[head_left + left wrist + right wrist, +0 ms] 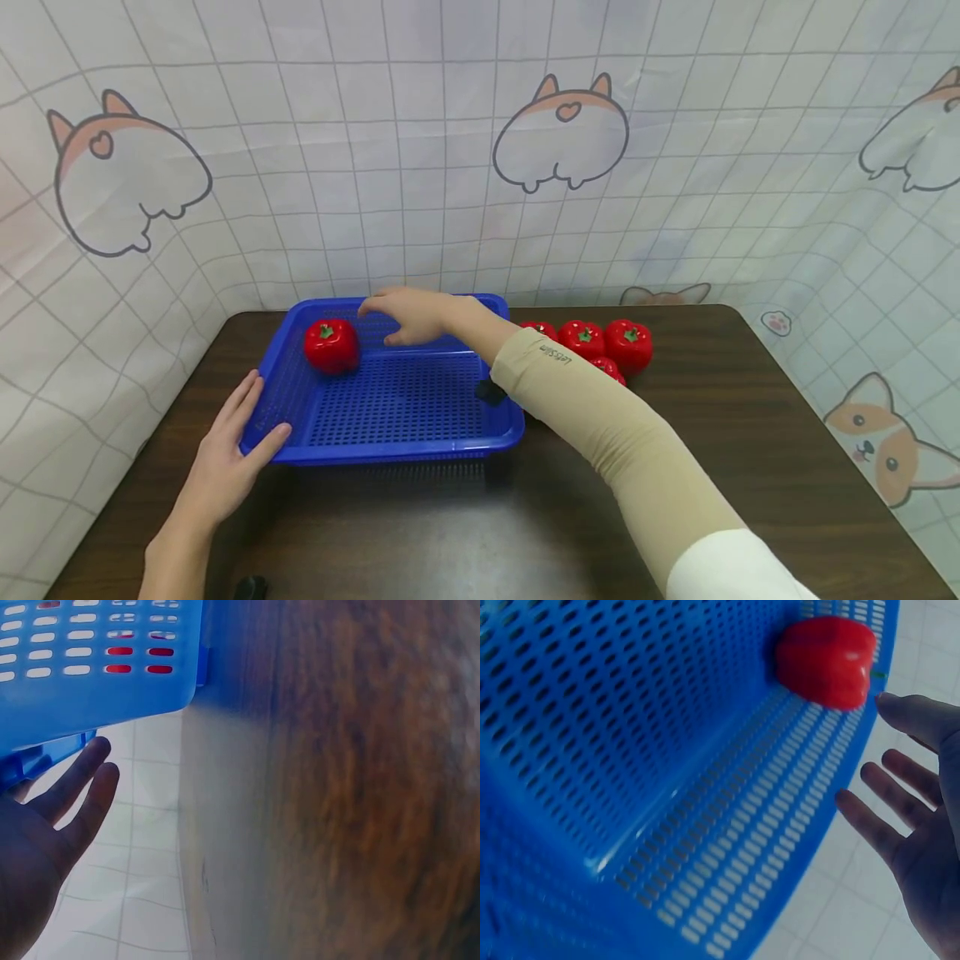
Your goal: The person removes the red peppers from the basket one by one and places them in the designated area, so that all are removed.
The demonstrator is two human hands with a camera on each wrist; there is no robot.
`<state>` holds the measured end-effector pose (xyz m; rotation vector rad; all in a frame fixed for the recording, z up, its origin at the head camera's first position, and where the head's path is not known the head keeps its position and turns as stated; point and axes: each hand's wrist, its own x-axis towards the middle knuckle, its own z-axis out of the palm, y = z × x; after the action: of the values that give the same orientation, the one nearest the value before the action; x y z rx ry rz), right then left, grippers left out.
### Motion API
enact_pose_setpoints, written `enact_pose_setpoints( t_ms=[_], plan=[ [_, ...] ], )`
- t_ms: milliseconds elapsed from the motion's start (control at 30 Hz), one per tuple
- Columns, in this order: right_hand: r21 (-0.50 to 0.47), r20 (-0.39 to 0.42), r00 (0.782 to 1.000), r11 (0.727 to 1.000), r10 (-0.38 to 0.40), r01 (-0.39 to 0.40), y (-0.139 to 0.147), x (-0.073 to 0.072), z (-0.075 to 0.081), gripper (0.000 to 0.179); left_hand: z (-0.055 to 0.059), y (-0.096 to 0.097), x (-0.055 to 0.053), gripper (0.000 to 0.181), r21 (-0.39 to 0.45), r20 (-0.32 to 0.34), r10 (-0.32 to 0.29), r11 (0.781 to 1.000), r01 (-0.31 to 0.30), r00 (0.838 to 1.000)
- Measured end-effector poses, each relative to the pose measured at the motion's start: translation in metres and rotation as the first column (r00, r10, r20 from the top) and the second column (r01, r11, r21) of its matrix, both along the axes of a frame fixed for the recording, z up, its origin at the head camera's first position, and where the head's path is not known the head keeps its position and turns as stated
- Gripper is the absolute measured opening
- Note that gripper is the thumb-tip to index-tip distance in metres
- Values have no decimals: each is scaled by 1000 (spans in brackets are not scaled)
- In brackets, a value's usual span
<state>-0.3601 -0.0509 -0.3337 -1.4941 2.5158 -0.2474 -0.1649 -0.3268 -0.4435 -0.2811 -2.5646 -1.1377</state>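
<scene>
Blue perforated plastic basket (pixel 390 408) sits on the dark wood tabletop (pixel 750 433), w/ 1 glossy red plastic bell pepper (pixel 331 345) inside at its 10 o'clock corner. Right hand (pixel 408 315) hovers over the basket's far edge, just at 3 o'clock of that pepper, fingers spread & relaxed, grip apart, holding nothing. Left hand (pixel 232 454) rests flat at the basket's 8 o'clock corner, fingers straight, thumb touching the rim. A cluster of red bell peppers (pixel 600 343) lies on the tabletop at the basket's 2 o'clock, partly behind the beige sleeve (pixel 600 417).
</scene>
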Motion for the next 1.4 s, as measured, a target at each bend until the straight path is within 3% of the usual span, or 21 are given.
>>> enact_pose_setpoints(
  t_ms=[300, 600, 933, 1400],
  plan=[
    [46, 20, 999, 998, -31, 30, -31, 6, -17, 69, -1, -4, 2, 77, -15, -2, 0, 1000, 0, 1000],
    [64, 69, 995, 995, -77, 72, -51, 11, -23, 88, -2, -5, 2, 77, -15, -3, 9, 1000, -9, 1000],
    [88, 13, 993, 989, -117, 116, -65, 8, -37, 101, -2, -2, 2, 77, 2, -24, -1, 1000, 1, 1000],
    [180, -27, 992, 976, -122, 125, -73, 15, -42, 92, -3, 2, 1, 77, 5, -1, 7, 1000, -7, 1000]
  ],
)
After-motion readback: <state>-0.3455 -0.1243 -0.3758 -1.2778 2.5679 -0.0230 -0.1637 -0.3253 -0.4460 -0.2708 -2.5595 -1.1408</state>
